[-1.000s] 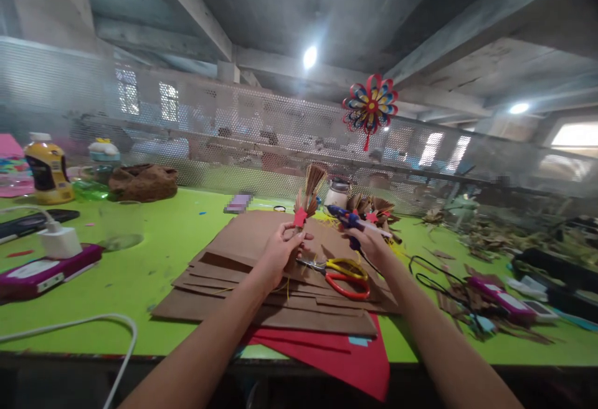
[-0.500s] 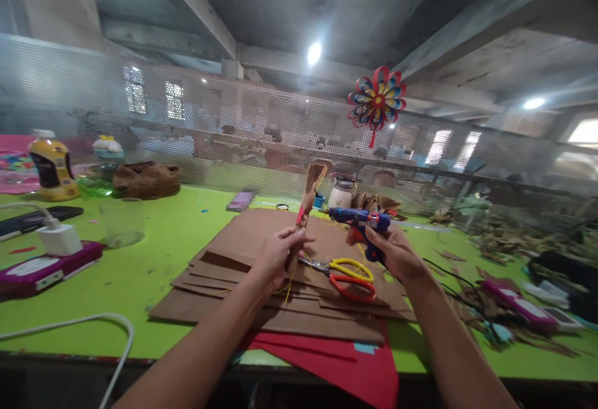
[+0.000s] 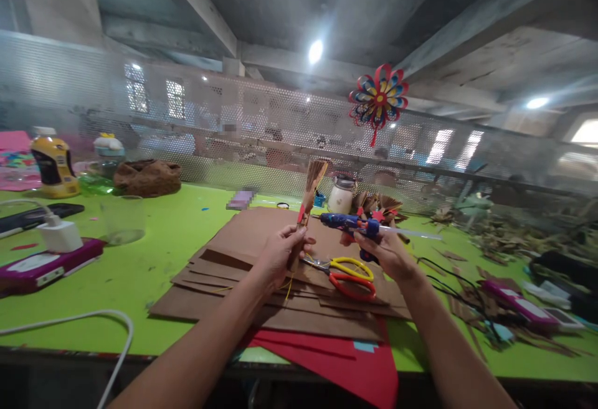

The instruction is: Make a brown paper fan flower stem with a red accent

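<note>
My left hand (image 3: 286, 250) is closed around the lower part of a folded brown paper fan (image 3: 314, 182), held upright with a red piece partway up. In my right hand (image 3: 387, 248) is a blue hot glue gun (image 3: 350, 223), a clear glue stick jutting from its back. Its nozzle points left, close to the red piece; whether it touches I cannot tell. Below the hands, scissors (image 3: 352, 278) with one yellow and one red handle lie on stacked brown paper sheets (image 3: 261, 225). Thin yellow string (image 3: 288, 287) hangs by my left hand.
Red paper (image 3: 346, 359) sticks out under the stack over the table edge. At left are a purple power strip (image 3: 70, 266), a clear cup (image 3: 124, 222) and a yellow bottle (image 3: 53, 163). A white jar (image 3: 342, 194) stands behind. Brown scraps (image 3: 514, 235) and black cord (image 3: 448, 287) lie at right.
My right hand has moved left with the glue gun, turning it so the nozzle comes near the fan and the glue stick shows. My left hand stays nearly still.
</note>
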Demonstrator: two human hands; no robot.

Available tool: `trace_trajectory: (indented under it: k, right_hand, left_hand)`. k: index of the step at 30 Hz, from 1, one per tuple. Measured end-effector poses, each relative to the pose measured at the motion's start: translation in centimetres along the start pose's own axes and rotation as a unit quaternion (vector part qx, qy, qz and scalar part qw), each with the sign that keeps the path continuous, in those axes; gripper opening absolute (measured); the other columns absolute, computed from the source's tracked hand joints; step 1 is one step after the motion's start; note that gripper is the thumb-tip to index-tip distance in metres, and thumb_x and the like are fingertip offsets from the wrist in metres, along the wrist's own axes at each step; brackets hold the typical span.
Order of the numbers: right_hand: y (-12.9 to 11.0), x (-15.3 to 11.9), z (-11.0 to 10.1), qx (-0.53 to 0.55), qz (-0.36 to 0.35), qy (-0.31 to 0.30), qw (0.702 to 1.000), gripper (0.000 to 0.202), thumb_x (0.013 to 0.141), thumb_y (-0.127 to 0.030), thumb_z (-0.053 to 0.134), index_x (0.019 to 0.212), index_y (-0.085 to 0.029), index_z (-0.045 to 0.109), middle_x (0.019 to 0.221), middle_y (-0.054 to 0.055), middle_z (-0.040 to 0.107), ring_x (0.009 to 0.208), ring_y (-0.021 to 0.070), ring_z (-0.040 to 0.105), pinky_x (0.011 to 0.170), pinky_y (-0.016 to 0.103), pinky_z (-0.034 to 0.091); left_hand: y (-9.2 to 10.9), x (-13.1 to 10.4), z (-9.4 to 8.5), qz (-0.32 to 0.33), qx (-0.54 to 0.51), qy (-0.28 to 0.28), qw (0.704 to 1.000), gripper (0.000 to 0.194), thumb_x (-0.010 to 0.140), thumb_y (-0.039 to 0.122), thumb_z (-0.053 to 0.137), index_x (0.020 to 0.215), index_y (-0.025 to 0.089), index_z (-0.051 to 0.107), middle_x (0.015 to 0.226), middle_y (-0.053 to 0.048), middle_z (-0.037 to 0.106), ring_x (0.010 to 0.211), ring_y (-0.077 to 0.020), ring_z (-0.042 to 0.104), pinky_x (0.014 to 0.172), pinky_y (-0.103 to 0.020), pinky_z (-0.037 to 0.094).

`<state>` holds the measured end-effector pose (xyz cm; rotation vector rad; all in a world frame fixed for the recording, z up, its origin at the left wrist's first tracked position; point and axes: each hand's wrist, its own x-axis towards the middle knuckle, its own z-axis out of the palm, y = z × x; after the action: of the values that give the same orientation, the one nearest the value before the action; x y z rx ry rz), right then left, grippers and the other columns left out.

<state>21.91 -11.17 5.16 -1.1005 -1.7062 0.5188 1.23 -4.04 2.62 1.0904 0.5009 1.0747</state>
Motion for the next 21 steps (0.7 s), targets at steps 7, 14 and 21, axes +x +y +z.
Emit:
trace_trajectory:
  k: [7,14,21]
  right_hand:
    - [-0.24,0.01,0.37,-0.016,-0.001,-0.009,1.0,0.033,0.079,-0.044,0.052,0.085,-0.014,0.064,0.085,0.009,0.067,0.085,0.0224,0.06,0.077,0.033,0.046]
    - [0.07,0.1,0.41,-0.019,-0.011,-0.015,1.0,0.03,0.081,-0.042,0.05,0.084,-0.014,0.062,0.084,0.009,0.065,0.084,0.0215,0.059,0.078,0.033,0.045]
    - [0.03,0.43,0.56,-0.028,-0.035,-0.021,0.999,0.027,0.084,-0.039,0.048,0.074,-0.015,0.058,0.075,0.006,0.06,0.077,0.0184,0.056,0.073,0.03,0.044]
  left_hand:
    - [-0.06,-0.05,-0.08,0.003,0.006,-0.004,1.0,0.022,0.07,0.028,0.066,0.076,0.012,0.053,0.067,-0.003,0.061,0.052,-0.006,0.053,0.045,-0.015,0.038]
    - [-0.19,-0.07,-0.06,0.006,0.003,-0.017,1.0,0.021,0.07,0.028,0.065,0.077,0.013,0.051,0.065,-0.002,0.06,0.051,-0.0058,0.052,0.044,-0.015,0.037]
    - [-0.38,-0.03,-0.15,0.008,0.002,-0.032,0.999,0.022,0.071,0.03,0.064,0.077,0.013,0.051,0.066,-0.002,0.061,0.051,-0.0055,0.051,0.045,-0.016,0.036]
